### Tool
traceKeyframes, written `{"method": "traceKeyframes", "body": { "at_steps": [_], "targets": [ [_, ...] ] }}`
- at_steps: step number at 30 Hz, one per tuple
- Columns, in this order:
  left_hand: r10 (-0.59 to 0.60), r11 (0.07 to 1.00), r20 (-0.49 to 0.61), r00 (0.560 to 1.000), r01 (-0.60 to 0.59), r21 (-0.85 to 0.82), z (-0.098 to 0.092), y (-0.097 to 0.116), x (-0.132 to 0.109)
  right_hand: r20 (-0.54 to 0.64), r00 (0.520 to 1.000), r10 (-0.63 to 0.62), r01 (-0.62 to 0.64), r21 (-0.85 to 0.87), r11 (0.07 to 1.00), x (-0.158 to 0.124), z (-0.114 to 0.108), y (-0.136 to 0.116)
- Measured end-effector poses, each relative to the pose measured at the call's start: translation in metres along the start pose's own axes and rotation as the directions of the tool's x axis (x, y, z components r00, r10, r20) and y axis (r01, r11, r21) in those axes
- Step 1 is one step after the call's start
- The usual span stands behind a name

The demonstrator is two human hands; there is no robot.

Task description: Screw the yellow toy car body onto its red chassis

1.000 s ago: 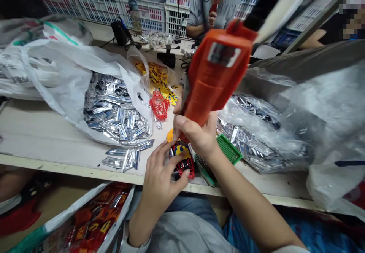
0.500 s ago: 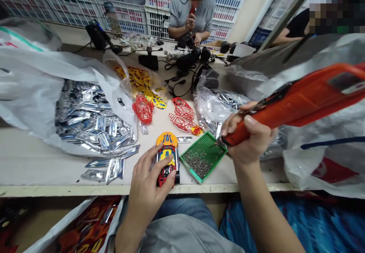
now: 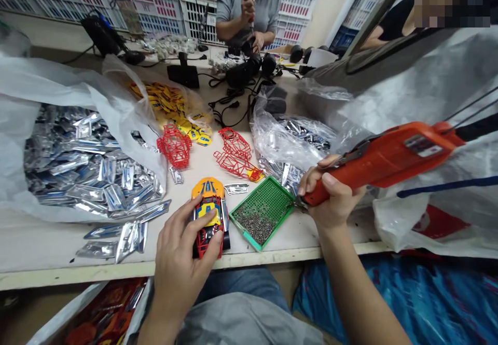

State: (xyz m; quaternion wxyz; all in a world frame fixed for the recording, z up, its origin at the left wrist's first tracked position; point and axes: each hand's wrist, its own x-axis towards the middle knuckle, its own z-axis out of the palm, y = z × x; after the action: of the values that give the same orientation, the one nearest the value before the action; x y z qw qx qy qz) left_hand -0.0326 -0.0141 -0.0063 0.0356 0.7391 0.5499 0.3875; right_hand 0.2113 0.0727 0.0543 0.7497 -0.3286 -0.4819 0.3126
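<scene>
My left hand point(image 3: 187, 236) rests over a toy car point(image 3: 209, 187) with an orange front and red frame, its fingers and thumb gripping the sides. The car lies on the worktable by the front edge. In my right hand point(image 3: 336, 197) is an orange electric screwdriver point(image 3: 392, 153), slanting up to the right. Its tip points at the right corner of a green mesh tray point(image 3: 268, 194); whether it touches is unclear. Small screws point(image 3: 257, 224) lie heaped in the tray's near part. Just behind the car sits a silver panel point(image 3: 236, 189).
Red lattice frames point(image 3: 175, 147) and yellow pieces point(image 3: 167, 104) lie farther back. A bag of silver parts point(image 3: 97, 163) fills the left; another plastic bag point(image 3: 291, 142) stands behind the tray. Black cables point(image 3: 229, 101) cross the back. A co-worker point(image 3: 249, 13) sits opposite.
The view has shifted, so the table's contents appear farther left. My screwdriver's rear end sits lower, with its tip still by the tray's corner. My left hand stays on the car.
</scene>
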Motion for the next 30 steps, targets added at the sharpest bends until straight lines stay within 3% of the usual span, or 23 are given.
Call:
{"method": "traceKeyframes", "body": {
  "at_steps": [23,30],
  "targets": [
    [-0.043,0.999,0.011,0.999,0.043,-0.005,0.000,0.001,0.000,-0.022,1.000,-0.001,0.000,-0.036,0.999,0.000,0.004,-0.001],
    [-0.057,0.998,0.023,0.998,0.057,0.009,-0.001,0.002,0.000,0.015,0.999,-0.043,0.041,0.110,0.993,0.008,0.023,-0.033]
  ]
}}
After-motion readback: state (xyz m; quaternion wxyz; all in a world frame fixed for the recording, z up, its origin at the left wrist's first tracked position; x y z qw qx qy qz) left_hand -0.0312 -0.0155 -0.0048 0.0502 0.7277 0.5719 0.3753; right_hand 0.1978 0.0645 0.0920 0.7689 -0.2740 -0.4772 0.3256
